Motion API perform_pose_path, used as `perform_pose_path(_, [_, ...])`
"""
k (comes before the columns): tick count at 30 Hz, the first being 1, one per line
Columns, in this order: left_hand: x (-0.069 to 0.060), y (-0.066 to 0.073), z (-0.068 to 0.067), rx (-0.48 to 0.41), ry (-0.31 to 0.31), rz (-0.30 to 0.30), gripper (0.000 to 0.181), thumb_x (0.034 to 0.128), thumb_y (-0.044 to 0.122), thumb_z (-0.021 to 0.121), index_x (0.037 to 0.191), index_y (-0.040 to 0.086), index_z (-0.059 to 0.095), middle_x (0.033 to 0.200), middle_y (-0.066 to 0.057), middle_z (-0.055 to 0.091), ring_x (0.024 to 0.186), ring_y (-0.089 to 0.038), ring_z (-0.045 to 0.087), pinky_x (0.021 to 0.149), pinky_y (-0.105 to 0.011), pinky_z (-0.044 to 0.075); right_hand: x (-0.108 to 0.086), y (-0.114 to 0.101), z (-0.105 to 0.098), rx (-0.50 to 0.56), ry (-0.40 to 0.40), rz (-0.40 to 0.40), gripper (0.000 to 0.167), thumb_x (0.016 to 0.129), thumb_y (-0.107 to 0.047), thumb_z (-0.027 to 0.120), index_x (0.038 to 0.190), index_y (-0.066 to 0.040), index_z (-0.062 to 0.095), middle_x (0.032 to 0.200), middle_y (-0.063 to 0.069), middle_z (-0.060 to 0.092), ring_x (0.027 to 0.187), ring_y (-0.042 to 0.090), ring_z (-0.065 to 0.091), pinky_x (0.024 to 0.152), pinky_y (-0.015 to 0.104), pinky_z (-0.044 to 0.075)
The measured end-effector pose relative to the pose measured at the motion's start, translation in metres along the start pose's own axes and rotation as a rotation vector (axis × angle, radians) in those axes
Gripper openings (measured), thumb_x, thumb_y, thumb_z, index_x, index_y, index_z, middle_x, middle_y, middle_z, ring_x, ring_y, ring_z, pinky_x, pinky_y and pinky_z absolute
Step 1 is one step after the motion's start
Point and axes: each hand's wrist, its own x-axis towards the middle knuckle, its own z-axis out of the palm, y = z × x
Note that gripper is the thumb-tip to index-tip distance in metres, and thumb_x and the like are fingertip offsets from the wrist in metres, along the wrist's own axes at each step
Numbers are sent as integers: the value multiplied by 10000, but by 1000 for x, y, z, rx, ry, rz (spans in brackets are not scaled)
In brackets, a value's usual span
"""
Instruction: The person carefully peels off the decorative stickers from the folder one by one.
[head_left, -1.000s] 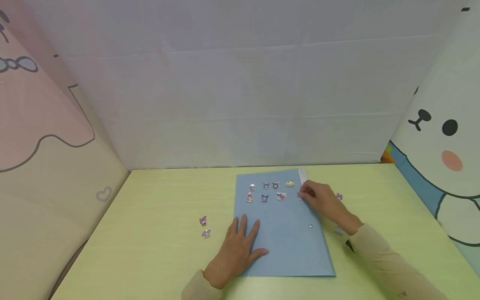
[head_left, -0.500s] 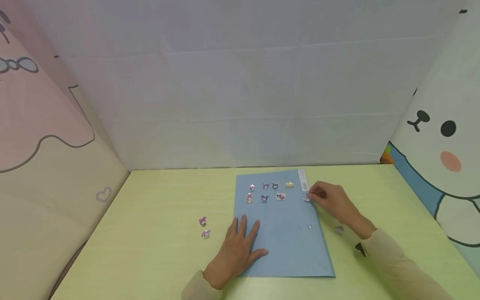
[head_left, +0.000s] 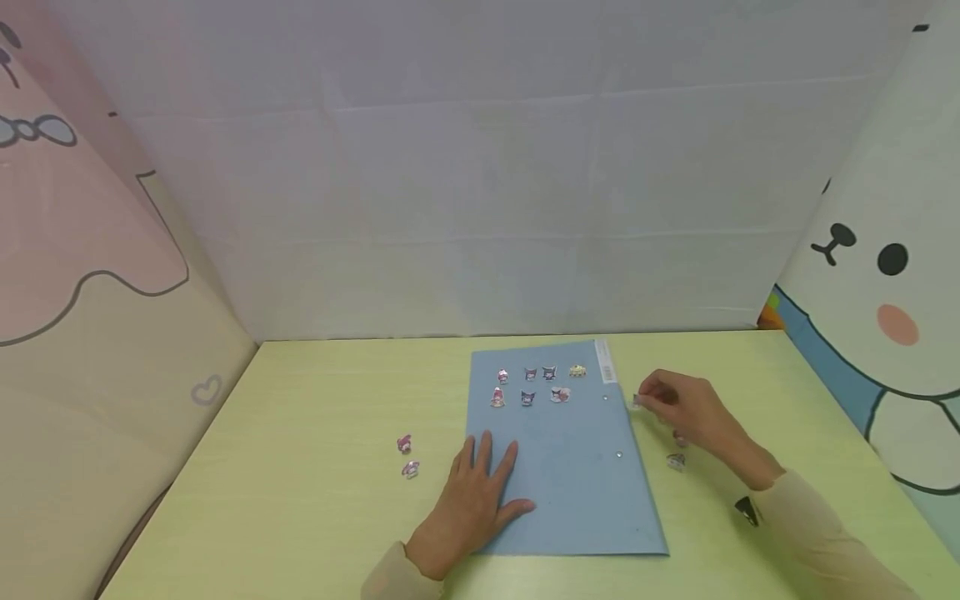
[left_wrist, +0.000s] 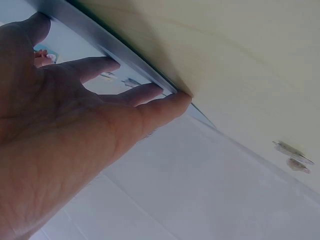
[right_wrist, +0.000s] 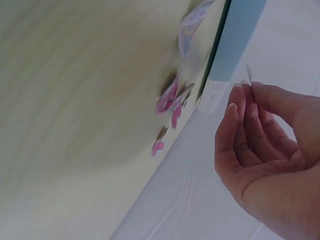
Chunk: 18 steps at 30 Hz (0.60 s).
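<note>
A light blue folder (head_left: pixel 570 475) lies flat on the table, with two rows of small cartoon-character stickers (head_left: pixel 528 398) on its upper part. Spread over its left side, my left hand (head_left: pixel 472 498) rests with straight fingers and holds nothing. In the left wrist view its fingers (left_wrist: pixel 135 95) lie along the folder's edge. Just off the folder's right edge, my right hand (head_left: pixel 686 408) pinches a small sticker (head_left: pixel 637 401) between thumb and fingertips. From the right wrist, that sticker (right_wrist: pixel 248 72) shows as a thin edge-on piece. Two tiny shiny dots (head_left: pixel 619 454) sit on the folder's right side.
Two pink-and-purple stickers (head_left: pixel 410 469) lie on the table left of the folder. More loose stickers (head_left: pixel 677 462) lie right of it, below my right forearm. A small black piece (head_left: pixel 747 511) is beside the right sleeve. A white wall (head_left: pixel 480 208) stands behind the table.
My right hand has moved right and slightly nearer, carrying the pinched sticker off the folder. A shiny dot now shows near where it was. The left hand has stayed put.
</note>
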Motion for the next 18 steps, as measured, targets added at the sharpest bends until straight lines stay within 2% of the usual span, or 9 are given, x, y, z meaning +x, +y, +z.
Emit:
perform_pose_path(6, [-1, -1, 4, 21, 13, 2, 753, 990, 659, 495, 1488, 94, 519, 1452, -313, 471, 1299, -546, 479, 1038, -588, 451, -9, 6, -6, -4, -2, 25, 54, 937, -41, 727, 965, -71, 692, 908, 32, 745, 815, 202, 703, 663, 250, 529])
perform_pose_path(10, [0, 2, -5, 0, -27, -11, 742, 981, 627, 550, 1493, 90, 519, 1467, -319, 460, 1320, -549, 463, 1056, -594, 435, -14, 10, -10, -33, -4, 38, 60, 928, -36, 735, 962, -68, 696, 906, 31, 741, 825, 208, 704, 688, 257, 543])
perform_pose_path(13, [0, 6, -14, -11, -62, -29, 744, 970, 605, 589, 1500, 88, 518, 1483, -313, 451, 1341, -538, 454, 1071, -591, 426, -17, 14, -13, -60, -3, 53, 66, 921, -48, 749, 958, -65, 698, 910, 34, 741, 845, 233, 709, 730, 312, 567])
perform_pose_path(18, [1, 7, -17, -10, -85, -39, 756, 968, 615, 583, 1514, 99, 503, 1500, -302, 439, 1356, -531, 442, 1082, -590, 418, -22, 22, -16, -86, 9, 37, 101, 891, -36, 775, 963, -39, 704, 899, 47, 744, 836, 258, 714, 760, 380, 588])
